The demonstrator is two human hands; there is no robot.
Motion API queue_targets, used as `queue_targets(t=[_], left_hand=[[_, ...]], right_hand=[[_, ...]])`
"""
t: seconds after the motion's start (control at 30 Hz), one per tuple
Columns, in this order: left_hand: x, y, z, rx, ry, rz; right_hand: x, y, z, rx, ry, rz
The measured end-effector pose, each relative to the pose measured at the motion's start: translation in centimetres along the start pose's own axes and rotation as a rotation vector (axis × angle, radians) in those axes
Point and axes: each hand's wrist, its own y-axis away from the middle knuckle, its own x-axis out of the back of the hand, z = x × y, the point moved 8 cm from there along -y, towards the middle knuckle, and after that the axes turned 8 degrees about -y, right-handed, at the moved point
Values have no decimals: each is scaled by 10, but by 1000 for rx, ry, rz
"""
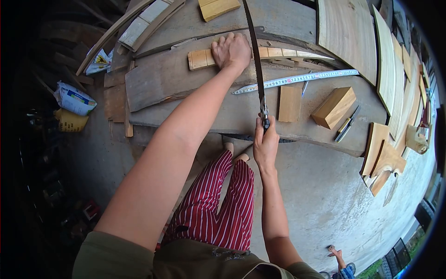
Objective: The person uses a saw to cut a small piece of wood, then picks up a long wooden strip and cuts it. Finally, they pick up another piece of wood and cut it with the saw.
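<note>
My right hand (266, 146) is wrapped round the handle of a hand saw, whose long toothed blade (257, 56) points away from me. The blade crosses over a narrow wooden strip (274, 52) with pencil lines marked across it. My left hand (232, 51) is closed over that strip, left of the blade, and presses it onto the wide plank (162, 86) below. A tape measure strip (297, 80) lies just right of the blade. Nearer to me rest a flat wooden block (290, 104) and a thicker block (334, 108).
A pen (304, 87) and a utility knife (344, 129) lie on the plank bench. Another wood block (218, 8) sits at the far side. Large boards (348, 37) lean at the right, curved pieces (148, 21) lie at the left. Behind, another person's foot (333, 251) shows on the concrete.
</note>
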Motion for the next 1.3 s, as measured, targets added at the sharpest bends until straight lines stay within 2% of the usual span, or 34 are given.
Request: queue_targets(t=[0.07, 0.13, 0.23, 0.43, 0.53, 0.67, 0.73, 0.83, 0.93, 1.03, 1.07, 1.13, 1.2, 1.3], left_hand=[[-7, -2, -2, 1, -6, 64], [-5, 0, -3, -10, -14, 192], [-4, -1, -1, -1, -25, 53], [-5, -1, -2, 7, -7, 166], [-7, -2, -3, 9, -21, 81], [0, -1, -2, 11, -11, 99], [-1, -1, -1, 28, -43, -38], [-4, -1, -3, 15, -30, 40], [-4, -2, -3, 5, -43, 10], [-2, -1, -1, 10, -60, -27], [-3, -2, -2, 11, -57, -25], [-5, -3, -3, 31, -26, 21], [-4, -3, -4, 43, -18, 27], [-7, -3, -3, 16, -27, 8]], right_hand=[[5, 0, 5, -29, -22, -17], [22, 16, 7, 88, -83, 96], [32, 33, 9, 76, 5, 85], [21, 55, 28, 119, 73, 44], [19, 60, 28, 149, 136, 23], [22, 69, 30, 97, 140, 2], [22, 70, 34, 58, 128, -24], [12, 48, 23, 41, 27, -45], [-5, 3, 5, 123, 109, -9], [-10, -1, 10, 115, 103, -10], [-7, 8, 11, 119, 105, -8], [4, 45, 30, -5, 36, -34], [14, 78, 50, -11, 80, -42], [12, 69, 39, 9, 78, -44]])
